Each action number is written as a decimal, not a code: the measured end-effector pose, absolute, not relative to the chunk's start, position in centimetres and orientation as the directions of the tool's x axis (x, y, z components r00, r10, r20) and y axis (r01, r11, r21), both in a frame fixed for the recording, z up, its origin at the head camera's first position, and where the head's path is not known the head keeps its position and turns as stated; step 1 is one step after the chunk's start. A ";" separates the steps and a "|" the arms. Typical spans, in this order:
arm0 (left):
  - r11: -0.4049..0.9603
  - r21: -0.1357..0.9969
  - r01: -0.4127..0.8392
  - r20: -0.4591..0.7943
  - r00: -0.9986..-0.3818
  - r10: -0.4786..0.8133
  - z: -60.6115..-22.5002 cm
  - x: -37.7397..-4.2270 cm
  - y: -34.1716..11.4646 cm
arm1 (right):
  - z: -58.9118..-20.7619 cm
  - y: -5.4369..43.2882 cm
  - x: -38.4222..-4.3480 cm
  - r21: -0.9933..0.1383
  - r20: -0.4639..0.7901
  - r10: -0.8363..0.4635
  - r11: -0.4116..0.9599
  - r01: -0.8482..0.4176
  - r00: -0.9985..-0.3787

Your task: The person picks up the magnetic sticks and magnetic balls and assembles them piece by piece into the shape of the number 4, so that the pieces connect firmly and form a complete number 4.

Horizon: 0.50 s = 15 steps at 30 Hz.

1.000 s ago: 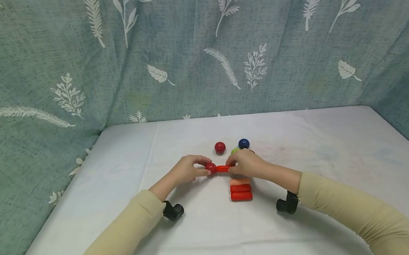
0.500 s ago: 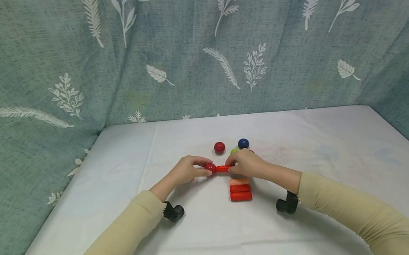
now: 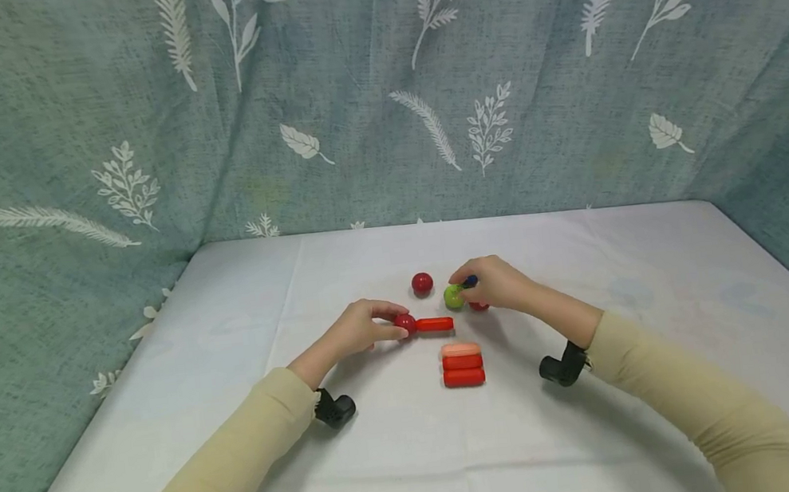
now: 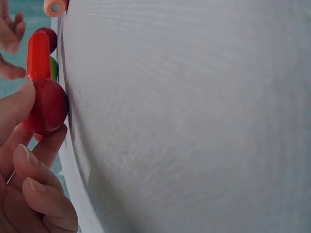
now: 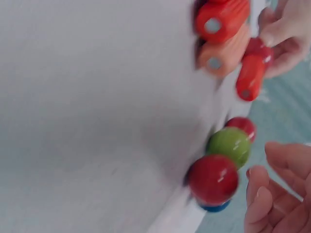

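Observation:
In the head view my left hand (image 3: pixel 360 327) pinches a red ball (image 3: pixel 406 325) between thumb and fingers. A red rod (image 3: pixel 436 324) joins the ball end to end and points right, its far end free. My right hand (image 3: pixel 495 283) is over a loose group of balls with its fingers spread and holding nothing. A green ball (image 3: pixel 454 297) lies right at its fingertips. The blue ball (image 3: pixel 470 280) and another red ball (image 3: pixel 479 306) are partly hidden by that hand. In the right wrist view the fingers (image 5: pixel 259 194) are apart from the balls.
Below the joined pieces lie two red rods (image 3: pixel 464 377) and a salmon-coloured rod (image 3: pixel 460 349), side by side. Their ends show grey discs in the right wrist view. Another red ball (image 3: pixel 422 284) sits farther back on the white cloth (image 3: pixel 388 455). A patterned curtain (image 3: pixel 381 119) hangs behind.
My right hand has let go of the red rod and moved back and to the right, to the balls. The left hand keeps its pinch on the red ball.

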<state>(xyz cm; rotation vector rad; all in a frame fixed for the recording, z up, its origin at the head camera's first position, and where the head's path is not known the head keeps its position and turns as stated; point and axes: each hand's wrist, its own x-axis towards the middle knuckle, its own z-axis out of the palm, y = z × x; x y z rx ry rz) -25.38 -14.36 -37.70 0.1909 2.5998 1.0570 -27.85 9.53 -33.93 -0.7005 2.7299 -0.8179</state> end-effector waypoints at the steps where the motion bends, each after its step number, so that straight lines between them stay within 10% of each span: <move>1: 0.717 0.697 -0.001 -0.250 -0.937 0.242 -37.7 -25.4 -14.4 | -34.0 9.7 -28.1 -0.549 -0.063 -0.502 0.740 -0.390 -0.863; 15: 0.715 0.699 0.005 -0.243 -0.939 0.245 -37.9 -25.5 -14.5 | -34.4 11.3 -28.4 -0.446 -0.150 -0.464 0.820 -0.359 -0.873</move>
